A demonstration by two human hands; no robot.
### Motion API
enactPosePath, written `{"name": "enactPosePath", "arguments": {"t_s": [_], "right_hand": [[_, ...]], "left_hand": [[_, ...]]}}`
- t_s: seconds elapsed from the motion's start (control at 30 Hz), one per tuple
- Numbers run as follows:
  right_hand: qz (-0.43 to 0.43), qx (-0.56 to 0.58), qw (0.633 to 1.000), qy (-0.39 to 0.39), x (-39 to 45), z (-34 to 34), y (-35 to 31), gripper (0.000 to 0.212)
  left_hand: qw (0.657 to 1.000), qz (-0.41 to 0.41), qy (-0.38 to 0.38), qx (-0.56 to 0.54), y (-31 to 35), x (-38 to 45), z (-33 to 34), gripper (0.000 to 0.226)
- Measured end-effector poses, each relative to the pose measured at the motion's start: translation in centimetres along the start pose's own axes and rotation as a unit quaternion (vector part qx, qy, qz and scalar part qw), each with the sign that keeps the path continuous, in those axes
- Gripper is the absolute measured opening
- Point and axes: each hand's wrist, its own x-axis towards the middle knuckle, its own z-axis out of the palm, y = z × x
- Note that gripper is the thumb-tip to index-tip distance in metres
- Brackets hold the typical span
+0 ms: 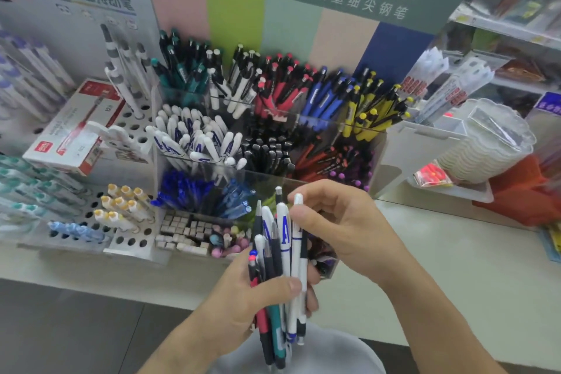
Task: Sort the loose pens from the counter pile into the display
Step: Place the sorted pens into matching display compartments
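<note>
The display is a clear acrylic organizer, stepped in tiers, its glossy compartment walls holding pens packed upright and sorted by colour: teal and black barrels at eleven o'clock, red ones at twelve, blue and yellow toward one. A middle compartment is crowded with smooth white pens with blue lettering. Beside it, at nine o'clock, stands a white plastic peg rack drilled with round holes, some filled with yellow-capped pens, and a red-and-white cardboard box lies tilted on top of it.

Low in the middle of the view, the left hand is wrapped around a mixed bundle of pens, thumb clamped across the barrels. The bundle fans upward: slim matte black and grey barrels, one teal, one red with a rubbery grip, and several glossy white ones with blue lettering matching the middle compartment. The right hand is just above, at about one o'clock from the left, its fingertips pinching the rounded top of one white pen that is in the bundle. The bundle sits in front of the display's lowest tier, above the pale counter.
</note>
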Motion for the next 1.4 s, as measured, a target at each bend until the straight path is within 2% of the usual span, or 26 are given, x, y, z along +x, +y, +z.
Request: {"name": "enactPosePath", "arguments": {"t_s": [0.13, 0.3, 0.47, 0.6, 0.7, 0.83, 0.93, 1.0, 1.1, 1.17, 1.27, 1.4], "right_hand": [[-0.014, 0.115, 0.990, 0.079, -1.0, -1.5, -0.2, 0.023], [-0.036, 0.077, 0.992, 0.098, -2.1, -2.2, 0.0, 0.027], [-0.002, -0.063, 0.997, 0.035, -3.0, -2.2, 1.1, 0.011], [0.021, -0.115, 0.992, -0.042, -3.9, -1.0, 1.1, 0.020], [0.008, -0.140, 0.990, -0.031, -4.1, -0.6, 1.0, 0.015], [0.033, -0.065, 0.997, 0.007, -4.1, -0.7, 1.1, 0.013], [0.046, -0.052, 0.998, 0.008, -4.2, -0.5, 1.0, 0.015], [0.048, -0.064, 0.997, -0.002, -4.2, -0.4, 1.1, 0.022], [0.021, -0.136, 0.990, -0.024, -4.1, -0.2, 1.2, 0.044], [0.003, -0.206, 0.978, -0.041, -3.9, -0.2, 1.3, 0.037], [0.003, -0.243, 0.969, -0.056, -3.6, -0.4, 1.4, 0.025], [0.017, -0.180, 0.981, -0.064, -3.4, -0.8, 1.4, 0.017]], "left_hand": [[0.998, -0.013, -0.026, -0.048, -0.9, 0.0, 0.2, 0.034], [0.998, -0.042, -0.030, -0.032, -1.1, 0.1, 0.4, 0.027], [0.999, -0.047, -0.004, -0.016, -1.5, -0.1, 0.8, 0.030], [0.998, -0.052, 0.024, 0.005, -1.7, -0.1, 1.0, 0.045], [0.998, -0.055, 0.033, 0.022, -2.0, -0.2, 0.9, 0.045], [0.997, -0.057, 0.040, 0.018, -2.1, -0.3, 1.0, 0.037], [0.997, -0.066, 0.044, 0.021, -2.0, -0.4, 1.1, 0.036], [0.997, -0.070, 0.039, 0.021, -2.0, -0.5, 1.1, 0.037], [0.998, -0.065, 0.012, 0.018, -1.9, -0.5, 1.3, 0.025], [0.997, -0.074, 0.010, 0.010, -1.8, -0.5, 1.2, 0.020], [0.996, -0.094, 0.008, -0.006, -1.9, -0.6, 1.0, 0.027], [0.993, -0.106, -0.006, -0.056, -2.0, -0.6, 0.7, 0.031]]}}
